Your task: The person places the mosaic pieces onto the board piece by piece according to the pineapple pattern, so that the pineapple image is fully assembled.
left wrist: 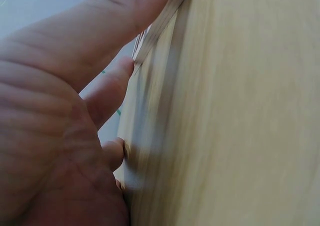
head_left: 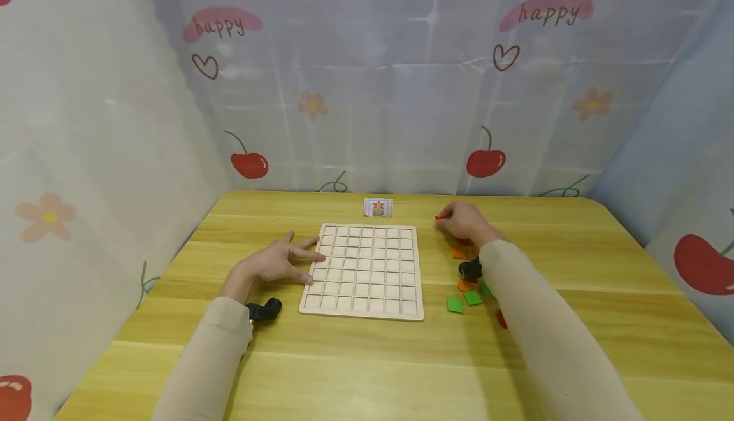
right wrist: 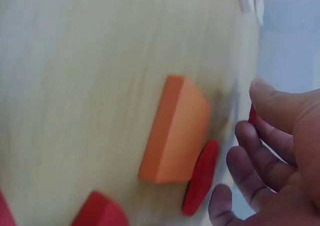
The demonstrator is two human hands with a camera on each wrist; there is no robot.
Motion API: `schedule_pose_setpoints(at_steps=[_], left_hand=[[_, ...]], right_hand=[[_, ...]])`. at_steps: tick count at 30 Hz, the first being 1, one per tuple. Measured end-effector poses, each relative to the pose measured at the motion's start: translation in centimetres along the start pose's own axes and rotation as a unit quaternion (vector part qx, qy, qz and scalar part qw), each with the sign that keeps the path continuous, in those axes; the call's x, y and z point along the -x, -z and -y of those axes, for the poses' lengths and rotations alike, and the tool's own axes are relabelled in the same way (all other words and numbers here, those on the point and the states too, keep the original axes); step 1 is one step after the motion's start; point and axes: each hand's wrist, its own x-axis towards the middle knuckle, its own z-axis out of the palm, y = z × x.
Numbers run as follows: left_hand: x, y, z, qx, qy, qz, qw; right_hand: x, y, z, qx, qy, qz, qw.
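Observation:
A pale wooden grid board [head_left: 367, 271] lies flat on the table. My left hand [head_left: 278, 261] rests at its left edge with fingers spread and straight, fingertips touching the rim; in the left wrist view the thumb [left wrist: 85, 33] lies along the board's edge. Beyond the board's right side, my right hand [head_left: 466, 220] pinches a small red piece [right wrist: 252, 114] between thumb and fingers, raised off the table. Most of that piece is hidden by the fingers, so its shape cannot be told. Below that hand lie an orange piece [right wrist: 175, 133] and another red piece [right wrist: 201, 178].
Green square tiles [head_left: 455, 305], an orange round piece [head_left: 465, 286] and a red piece [head_left: 502, 319] lie right of the board, partly covered by the right sleeve. A small printed card [head_left: 378, 207] lies behind the board. A patterned curtain [head_left: 367, 90] hangs behind the table.

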Motion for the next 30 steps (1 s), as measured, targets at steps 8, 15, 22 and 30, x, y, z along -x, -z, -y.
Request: schedule_pose_setpoints(at_steps=[8,15,22,30], left_hand=[[0.0,0.0,0.0,0.019,0.002,0.0,0.9998],[-0.1,-0.1,0.2,0.009,0.002,0.0,1.0],[0.0,-0.1,0.2,0.001,-0.002,0.0,1.0],[0.0,-0.1,-0.1,0.001,0.003,-0.004,1.0]], right_hand=[[-0.1,-0.8,2.4,-0.044,0.027,-0.015,0.9986],[0.6,-2.4,6.1,-0.066,0.038,-0.03,0.9966],[1.4,-4.4,9.5,-0.099,0.085,-0.038,0.9908],[2.1,-6.6,11.8,-0.125,0.076,-0.018,0.989]])
